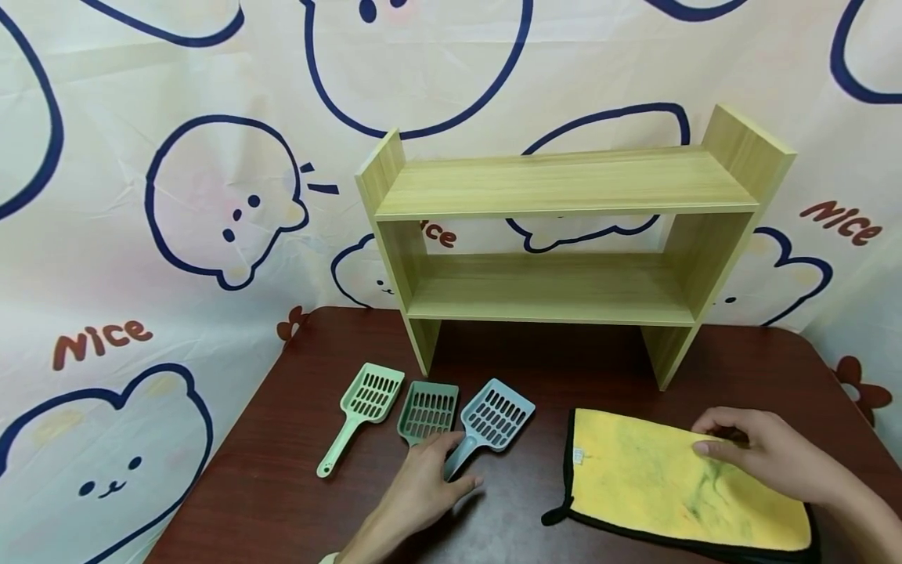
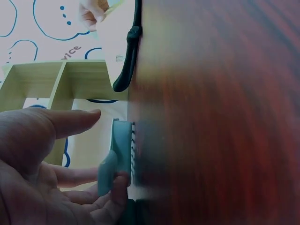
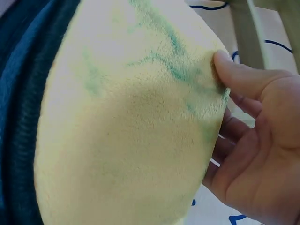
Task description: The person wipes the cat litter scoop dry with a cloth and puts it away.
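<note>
Three slotted litter scoops lie on the table: a light green scoop (image 1: 370, 394), a dark green scoop (image 1: 430, 407) and a blue scoop (image 1: 496, 415). My left hand (image 1: 426, 478) is over the dark green scoop's handle, which it hides, with its fingers right at the blue scoop's handle. In the left wrist view the thumb stands well away from that blue handle (image 2: 108, 173). My right hand (image 1: 768, 454) pinches the far edge of a yellow cloth (image 1: 634, 470) with black trim between thumb and fingers. Green stains (image 3: 173, 65) mark the cloth.
A two-tier wooden shelf (image 1: 564, 184) stands at the back of the dark red-brown table (image 1: 261, 470), behind the scoops and cloth. A patterned sheet (image 1: 211, 329) with cartoon bears hangs behind and beside the table.
</note>
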A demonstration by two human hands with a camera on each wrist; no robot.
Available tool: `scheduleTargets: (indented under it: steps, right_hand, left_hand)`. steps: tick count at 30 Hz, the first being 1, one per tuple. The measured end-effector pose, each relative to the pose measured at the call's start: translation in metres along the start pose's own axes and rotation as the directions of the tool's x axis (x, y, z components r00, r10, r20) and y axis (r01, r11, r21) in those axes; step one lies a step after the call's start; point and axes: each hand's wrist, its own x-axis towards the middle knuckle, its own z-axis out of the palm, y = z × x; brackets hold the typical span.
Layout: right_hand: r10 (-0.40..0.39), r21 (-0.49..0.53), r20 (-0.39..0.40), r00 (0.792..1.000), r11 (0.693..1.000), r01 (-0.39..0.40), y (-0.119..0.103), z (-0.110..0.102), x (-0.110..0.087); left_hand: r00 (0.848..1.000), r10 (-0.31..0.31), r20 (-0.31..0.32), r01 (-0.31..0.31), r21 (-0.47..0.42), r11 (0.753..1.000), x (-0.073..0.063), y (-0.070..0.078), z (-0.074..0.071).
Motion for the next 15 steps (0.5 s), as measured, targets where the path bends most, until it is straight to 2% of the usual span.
scheduleTargets:
  steps: [3,5,8,10,11,15]
  right_hand:
    - [-0.001,0.057,-0.001,1.0,0.998,0.001,-0.007,-0.001,-0.003]
    - [0.0,0.101,0.002,1.0,0.995,-0.001,-0.01,-0.002,-0.005]
    - [-0.014,0.127,-0.012,1.0,0.992,0.015,-0.016,-0.002,-0.007]
    - [-0.012,0.134,-0.041,0.999,0.991,0.017,-0.021,-0.001,-0.008]
    - [-0.026,0.129,-0.058,0.998,0.991,0.034,-0.023,-0.001,-0.009]
    - [-0.056,0.118,-0.161,0.985,0.99,0.076,-0.031,0.002,-0.011]
  left_hand:
    - [1.0,0.005,-0.011,-0.005,0.002,1.0,0.001,-0.003,0.002]
    - [0.998,0.054,-0.044,-0.053,0.013,0.998,0.002,-0.01,0.007]
    - [0.995,0.078,-0.064,-0.078,-0.003,0.997,0.002,-0.015,0.008]
    - [0.993,0.095,-0.075,-0.096,-0.011,0.995,0.001,-0.017,0.008]
    - [0.995,0.079,-0.068,-0.081,-0.028,0.996,0.0,-0.014,0.006]
    - [0.99,0.115,-0.084,-0.114,0.007,0.993,-0.001,-0.014,0.006]
